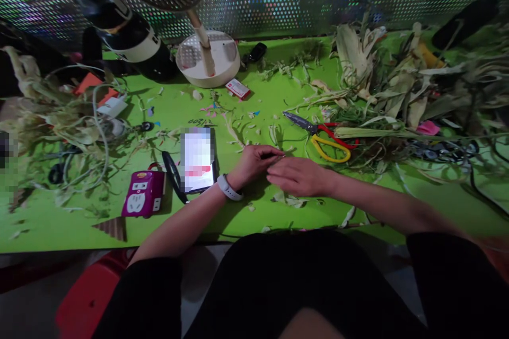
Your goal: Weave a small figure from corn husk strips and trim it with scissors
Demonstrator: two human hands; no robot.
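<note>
My left hand (254, 164), with a pale band (230, 189) on its wrist, meets my right hand (296, 176) over the middle of the green table (230, 222). Both hands are closed, thumbs and fingertips pinched close together. Whatever lies between the fingertips is too small and dark to make out. Just beyond the right hand lie scissors (318, 135) with one red and one yellow handle, blades spread. Left of the left hand is a lit phone (198, 161). Dry leaf scraps (292, 200) lie beneath the right hand.
Dried husks and stalks (382, 95) heap at the right; more plant scraps and cable (79, 137) lie left. A fan base (209, 61), dark bottle (135, 37), red-and-white box (238, 89) and purple power socket (143, 193) stand around. A red stool (89, 296) is below the edge.
</note>
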